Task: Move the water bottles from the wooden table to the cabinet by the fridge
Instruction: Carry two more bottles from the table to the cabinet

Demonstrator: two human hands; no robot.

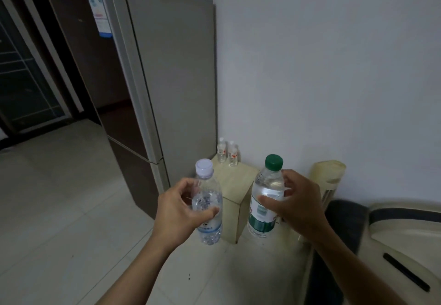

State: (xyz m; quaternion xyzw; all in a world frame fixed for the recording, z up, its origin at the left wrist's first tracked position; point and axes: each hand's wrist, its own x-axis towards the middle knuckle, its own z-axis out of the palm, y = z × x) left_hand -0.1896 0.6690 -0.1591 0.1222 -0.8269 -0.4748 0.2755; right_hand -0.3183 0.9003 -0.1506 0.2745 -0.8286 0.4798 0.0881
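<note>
My left hand [177, 211] grips a clear water bottle with a pale lilac cap [208, 227], held upright. In my right hand [299, 205] is a second bottle with a green cap and green label [263, 205], tilted slightly. Both are held in the air in front of a small light wooden cabinet [235, 186] that stands against the wall just right of the grey fridge [167, 70]. Two small clear bottles with red-marked labels [227, 152] stand at the back of the cabinet top. The wooden table is out of view.
A cream tower fan [328, 180] stands right of the cabinet by the white wall. A dark cushion and a cream seat with a black strip [405, 272] fill the lower right. Pale floor tiles [59, 209] spread to the left, toward a glass door.
</note>
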